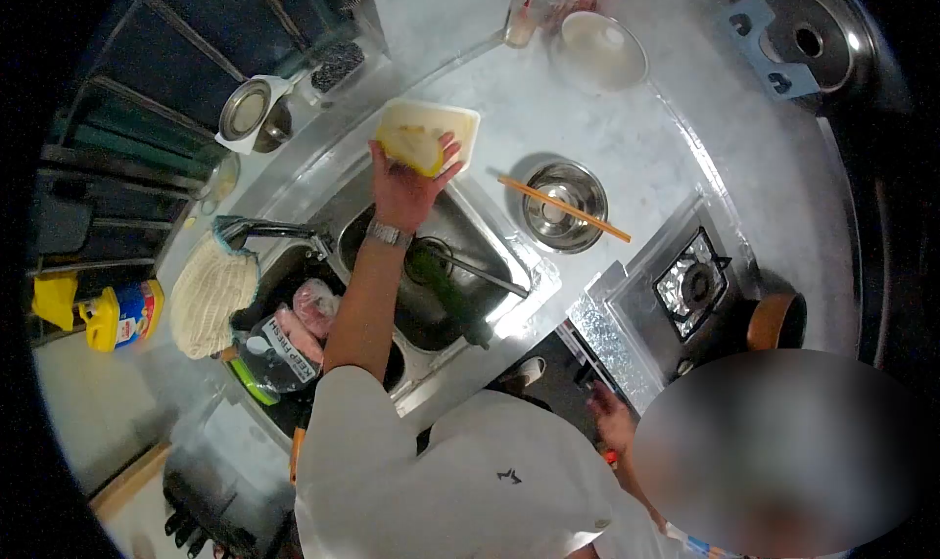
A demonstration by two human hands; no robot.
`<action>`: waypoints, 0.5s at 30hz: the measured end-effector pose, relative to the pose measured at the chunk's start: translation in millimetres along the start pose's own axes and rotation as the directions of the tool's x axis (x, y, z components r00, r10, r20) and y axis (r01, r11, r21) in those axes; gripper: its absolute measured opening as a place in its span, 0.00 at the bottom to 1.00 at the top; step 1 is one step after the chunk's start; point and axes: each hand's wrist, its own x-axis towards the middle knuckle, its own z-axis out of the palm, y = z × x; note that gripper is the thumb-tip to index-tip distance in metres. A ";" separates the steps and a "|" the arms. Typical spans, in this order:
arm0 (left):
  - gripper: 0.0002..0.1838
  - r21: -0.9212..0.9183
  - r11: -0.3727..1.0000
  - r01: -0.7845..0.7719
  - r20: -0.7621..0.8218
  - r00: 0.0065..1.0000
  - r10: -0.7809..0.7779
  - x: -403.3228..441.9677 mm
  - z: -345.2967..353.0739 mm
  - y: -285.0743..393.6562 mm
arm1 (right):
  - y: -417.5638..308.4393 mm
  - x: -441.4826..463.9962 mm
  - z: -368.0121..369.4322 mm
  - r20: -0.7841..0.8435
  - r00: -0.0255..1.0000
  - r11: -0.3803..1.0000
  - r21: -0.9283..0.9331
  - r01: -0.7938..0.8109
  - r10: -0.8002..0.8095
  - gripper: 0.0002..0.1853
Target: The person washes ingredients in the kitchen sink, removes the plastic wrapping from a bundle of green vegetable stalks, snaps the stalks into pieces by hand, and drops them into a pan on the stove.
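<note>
My left hand [406,192], with a watch on its wrist, reaches over the sink's far edge. Its thumb and fingers are round a yellow-edged, pale item [411,148], which lies over a white rectangular tray [462,128]. What the item is cannot be made out. My right hand [612,417] hangs low beside the front of the counter, below the stove. Its fingers are blurred, and nothing can be made out in them. Green vegetables [441,290] lie in the metal sink basin [499,256] under my left forearm.
Orange chopsticks [565,209] rest across a metal bowl [566,238]. Right of it is a gas burner [696,283] with a pan [776,321]. Packaged meat [299,329] fills the left basin by a faucet [279,228] and cloth glove [215,290]. A white bowl [599,55] stands farther back.
</note>
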 end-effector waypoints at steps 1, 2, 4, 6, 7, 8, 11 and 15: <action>0.35 -0.007 1.000 0.002 -0.001 1.000 -0.002 14.5 5.2 -3.4 | -2.7 0.4 -1.2 -0.003 1.000 1.000 -0.004 -0.005 0.005 0.27; 0.34 -0.003 1.000 0.013 0.006 1.000 -0.013 32.3 7.5 -5.3 | -12.9 -2.8 -2.6 0.002 1.000 0.999 0.024 -0.021 0.021 0.27; 0.34 -0.005 1.000 0.031 0.007 1.000 -0.031 73.4 5.5 -11.5 | -14.5 -5.9 -1.5 0.007 0.999 0.998 0.050 -0.048 0.048 0.27; 0.36 0.342 0.933 0.112 -0.066 0.993 -0.096 123.1 2.2 -15.3 | -2.3 -7.2 5.2 -0.009 1.000 0.996 0.091 -0.024 0.025 0.27; 0.36 0.337 0.934 0.118 -0.067 0.993 -0.101 145.0 0.6 -15.0 | -7.2 -8.9 5.6 -0.012 0.999 0.996 0.089 -0.031 0.032 0.27; 0.35 0.487 0.869 0.082 -0.173 0.985 0.004 165.0 -0.4 -14.4 | -16.1 -13.5 5.9 -0.010 0.996 0.995 0.047 -0.086 0.087 0.27; 0.28 0.896 0.428 0.115 -0.279 0.896 0.344 198.6 -14.2 -6.9 | -31.7 -16.1 6.8 -0.033 0.990 0.990 0.002 -0.139 0.139 0.27; 0.19 0.781 -0.572 -0.251 0.467 0.843 0.268 194.5 -12.8 -0.2 | -13.9 -16.1 21.5 -0.051 0.984 0.983 -0.055 -0.175 0.172 0.26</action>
